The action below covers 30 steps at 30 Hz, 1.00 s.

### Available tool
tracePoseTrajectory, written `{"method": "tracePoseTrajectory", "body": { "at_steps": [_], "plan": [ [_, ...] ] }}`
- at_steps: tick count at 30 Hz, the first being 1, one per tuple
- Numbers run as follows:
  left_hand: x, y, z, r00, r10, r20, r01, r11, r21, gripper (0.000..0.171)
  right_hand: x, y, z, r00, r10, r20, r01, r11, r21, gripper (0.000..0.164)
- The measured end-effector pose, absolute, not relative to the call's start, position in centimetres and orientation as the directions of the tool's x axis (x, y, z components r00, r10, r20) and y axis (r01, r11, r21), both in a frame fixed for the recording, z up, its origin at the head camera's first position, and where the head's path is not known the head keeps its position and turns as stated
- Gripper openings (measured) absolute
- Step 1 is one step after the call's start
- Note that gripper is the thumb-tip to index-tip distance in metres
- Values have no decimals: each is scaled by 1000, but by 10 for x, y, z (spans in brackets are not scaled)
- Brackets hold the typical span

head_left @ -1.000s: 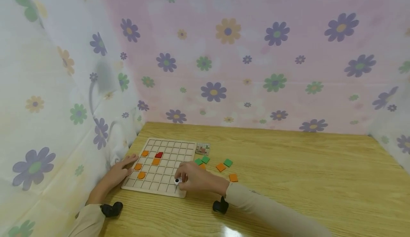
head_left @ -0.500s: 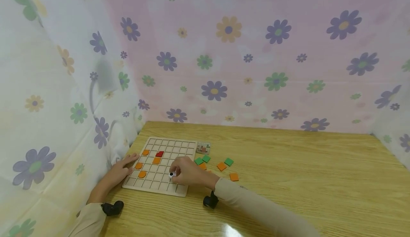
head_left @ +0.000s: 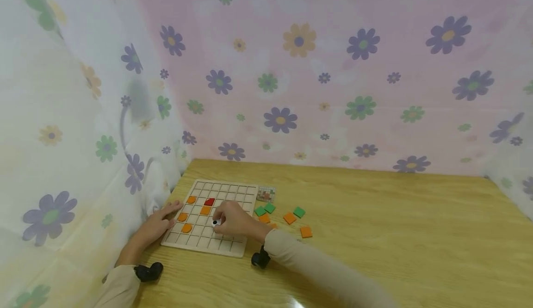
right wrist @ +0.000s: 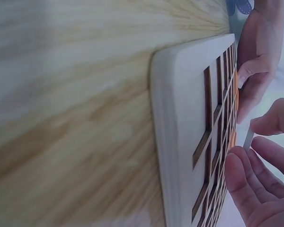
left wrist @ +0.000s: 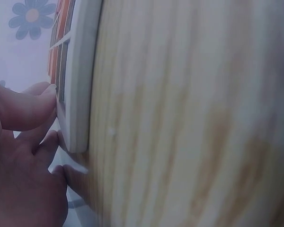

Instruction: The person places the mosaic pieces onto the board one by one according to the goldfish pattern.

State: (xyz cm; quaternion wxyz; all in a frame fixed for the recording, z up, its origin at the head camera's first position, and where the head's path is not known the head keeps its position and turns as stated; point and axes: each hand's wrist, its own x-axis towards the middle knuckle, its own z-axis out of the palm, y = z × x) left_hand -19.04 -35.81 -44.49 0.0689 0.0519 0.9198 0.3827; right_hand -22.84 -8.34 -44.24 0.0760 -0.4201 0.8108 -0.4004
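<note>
A pale wooden grid board (head_left: 200, 251) lies at the table's left. My left hand (head_left: 155, 228) rests at its left edge with fingers extended; in the left wrist view, the thumb (left wrist: 33, 111) touches the rim. Between thumb and fingertips, my right hand (head_left: 236, 218) pinches a thin white tile with a black dot (head_left: 216, 223), over the board's middle. The right wrist view shows this tile (right wrist: 248, 140) edge-on, tilted above the grid. Set in the cells are a red piece with a curved side (head_left: 209, 201), an orange square (head_left: 205, 210) and orange round-sided pieces (head_left: 186, 228).
Loose green tiles (head_left: 269, 208) and orange tiles (head_left: 306, 231) lie right of the board, some partly behind my right hand. A small patterned card (head_left: 266, 194) sits by the board's upper right corner. Flowered cloth (head_left: 325, 113) hangs behind and at both sides.
My right hand has moved left and slightly away from me across the board, carrying the white tile from the near right cells to the middle. The left hand stays at the edge.
</note>
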Motion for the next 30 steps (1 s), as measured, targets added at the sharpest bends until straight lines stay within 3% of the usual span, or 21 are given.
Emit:
{"method": "tracePoseTrajectory", "body": {
  "at_steps": [15, 20, 26, 30],
  "plan": [
    [-192, -352, -449, -987, 139, -83, 39, 702, 711, 50, -240, -109, -448, -593, -758, 273, -722, 350, -597, 7],
    [-193, -351, -449, -988, 131, -81, 36, 706, 707, 50, -243, -119, -450, -535, -789, 302, -788, 338, -514, 30],
    [-192, -354, -448, -986, 140, -89, 35, 698, 715, 50, -243, -125, -448, -532, -803, 268, -808, 388, -443, 13],
    [-191, -357, -447, -987, 135, -84, 35, 702, 711, 50, -241, -129, -443, -545, -807, 229, -805, 426, -414, 15]
  ]
}}
